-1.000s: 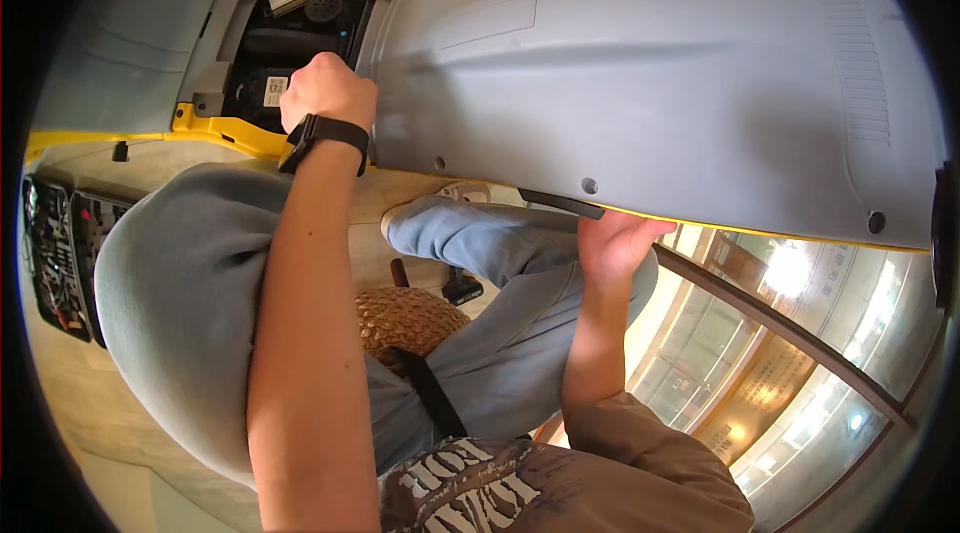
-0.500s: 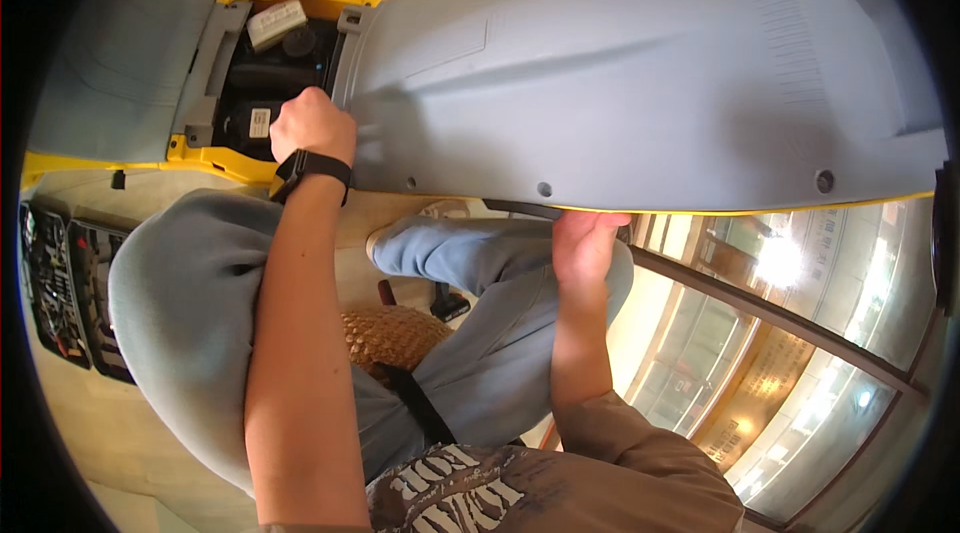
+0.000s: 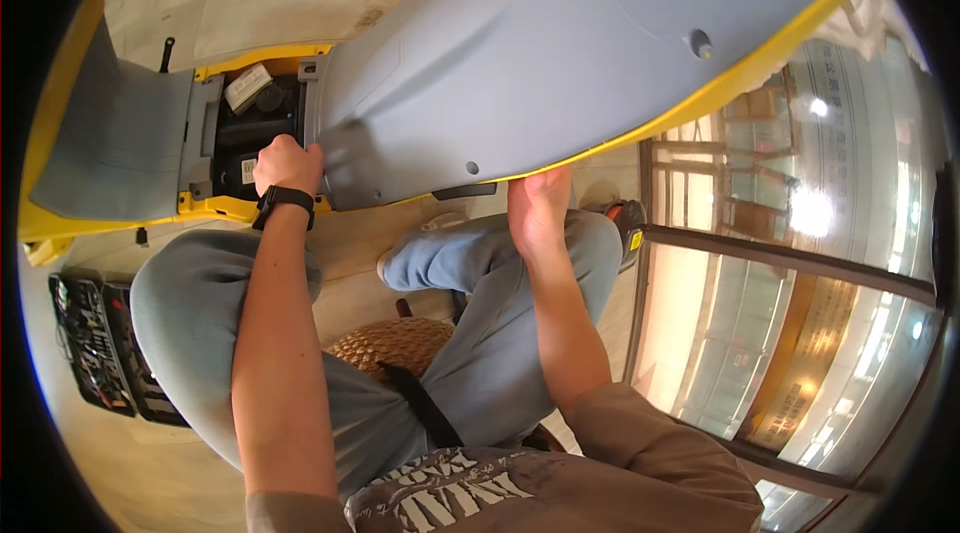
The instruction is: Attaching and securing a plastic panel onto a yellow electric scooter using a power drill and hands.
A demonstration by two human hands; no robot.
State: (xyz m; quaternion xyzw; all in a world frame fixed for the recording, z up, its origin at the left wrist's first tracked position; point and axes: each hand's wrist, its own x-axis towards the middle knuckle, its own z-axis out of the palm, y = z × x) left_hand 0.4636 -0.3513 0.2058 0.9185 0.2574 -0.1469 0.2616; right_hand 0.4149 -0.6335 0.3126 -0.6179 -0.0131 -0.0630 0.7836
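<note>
A long grey panel (image 3: 450, 83) with a yellow edge and screw holes stretches from the middle to the upper right. It belongs to a yellow-and-grey vehicle body, probably a scooter. Left of the panel is an open compartment (image 3: 232, 128) with black parts and a white-labelled block (image 3: 248, 88) inside. My left hand (image 3: 288, 165), a watch on its wrist, is closed at the panel's near left corner; its fingertips are hidden in the compartment. Below the panel's near edge, my right hand (image 3: 540, 208) supports it from beneath, thumb partly showing and the other fingers mostly hidden.
An open black tool case (image 3: 100, 348) lies on the floor at the left. A woven stool (image 3: 390, 345) shows between my legs. To the right stands a framed glass pane (image 3: 740, 333) with bright reflections. A grey curved body section (image 3: 120, 143) rises at the far left.
The view has turned, so the panel now slants up to the right and both hands appear further left. Both hands keep their places on the panel; whether it moved itself is unclear.
</note>
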